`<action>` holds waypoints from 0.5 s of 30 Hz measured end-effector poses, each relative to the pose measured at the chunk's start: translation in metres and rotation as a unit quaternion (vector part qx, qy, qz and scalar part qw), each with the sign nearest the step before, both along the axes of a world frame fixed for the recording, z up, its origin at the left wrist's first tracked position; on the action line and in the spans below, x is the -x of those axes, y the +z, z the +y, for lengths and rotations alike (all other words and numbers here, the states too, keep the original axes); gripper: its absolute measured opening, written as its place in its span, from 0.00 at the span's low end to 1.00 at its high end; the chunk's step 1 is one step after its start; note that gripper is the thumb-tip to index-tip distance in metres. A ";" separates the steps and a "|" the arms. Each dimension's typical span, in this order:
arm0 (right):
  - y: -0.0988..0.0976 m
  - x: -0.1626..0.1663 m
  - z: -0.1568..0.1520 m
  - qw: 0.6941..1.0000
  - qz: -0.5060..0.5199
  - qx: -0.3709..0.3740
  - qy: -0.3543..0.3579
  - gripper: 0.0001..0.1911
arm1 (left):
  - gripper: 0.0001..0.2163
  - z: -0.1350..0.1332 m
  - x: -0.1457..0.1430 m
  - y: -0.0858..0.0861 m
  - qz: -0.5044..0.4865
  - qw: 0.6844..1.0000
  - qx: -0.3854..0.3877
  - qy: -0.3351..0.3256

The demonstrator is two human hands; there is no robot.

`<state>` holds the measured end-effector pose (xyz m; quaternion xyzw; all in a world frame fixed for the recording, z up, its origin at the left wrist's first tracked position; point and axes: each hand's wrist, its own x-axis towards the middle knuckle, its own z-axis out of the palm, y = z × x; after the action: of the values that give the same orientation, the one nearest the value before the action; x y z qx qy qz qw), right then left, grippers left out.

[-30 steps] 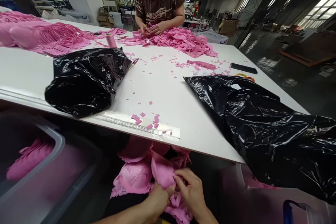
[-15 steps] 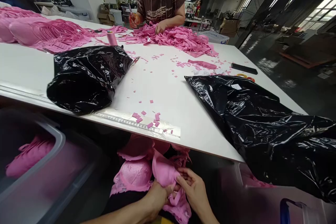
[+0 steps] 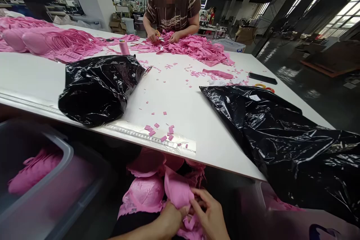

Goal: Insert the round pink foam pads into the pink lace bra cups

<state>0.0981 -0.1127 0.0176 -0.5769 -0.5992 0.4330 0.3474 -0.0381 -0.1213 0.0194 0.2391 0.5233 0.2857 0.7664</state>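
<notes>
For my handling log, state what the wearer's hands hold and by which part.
The left hand and right hand both hold a smooth pink bra cup by its near edge; the exact grip is partly hidden.

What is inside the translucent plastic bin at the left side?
Pink fabric pieces lie inside the translucent plastic bin; whatever lies beneath them is covered and cannot be seen.

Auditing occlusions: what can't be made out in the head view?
Grip of left hand: head view, partly hidden by pink bra.
Inside of left black bag: head view, hidden by opaque plastic.
Right black bag: head view, cut off by right edge.
Ruler numerals: head view, too small.
</notes>
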 end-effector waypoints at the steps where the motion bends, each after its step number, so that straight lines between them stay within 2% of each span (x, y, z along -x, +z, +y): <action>1: 0.000 0.000 -0.002 1.000 0.010 -0.001 -0.005 0.12 | 0.12 -0.001 -0.001 -0.002 0.011 1.000 -0.006 -0.010; 7: -0.004 0.007 0.009 0.999 -0.026 0.009 -0.033 0.09 | 0.12 0.000 0.002 -0.008 0.076 0.994 -0.059 -0.044; 11: -0.004 0.008 0.014 0.997 -0.033 0.061 -0.035 0.10 | 0.14 0.001 0.006 0.000 0.054 0.994 -0.045 -0.079; 15: -0.006 0.013 0.016 0.993 0.014 0.101 -0.060 0.12 | 0.13 0.003 0.005 0.008 0.036 0.996 -0.040 -0.073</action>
<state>0.0847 -0.0967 0.0120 -0.6377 -0.5123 0.4775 0.3208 -0.0426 -0.1187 0.0273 0.3169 0.5198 0.2412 0.7558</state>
